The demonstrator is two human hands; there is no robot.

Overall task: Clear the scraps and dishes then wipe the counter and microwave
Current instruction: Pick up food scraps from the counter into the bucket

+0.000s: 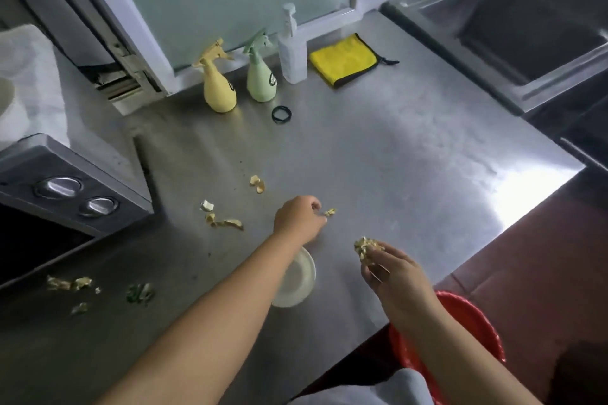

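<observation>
My left hand reaches over the steel counter and pinches a small yellowish scrap with its fingertips. My right hand holds a bunch of gathered scraps near the counter's front edge. More peel scraps lie loose: one pair farther back, a cluster to the left, and others beside green bits in front of the microwave. A small white dish sits partly under my left forearm.
At the back stand a yellow spray bottle, a green spray bottle and a white pump bottle. A folded yellow cloth and a black ring lie nearby. A sink is back right, a red bucket below the counter edge.
</observation>
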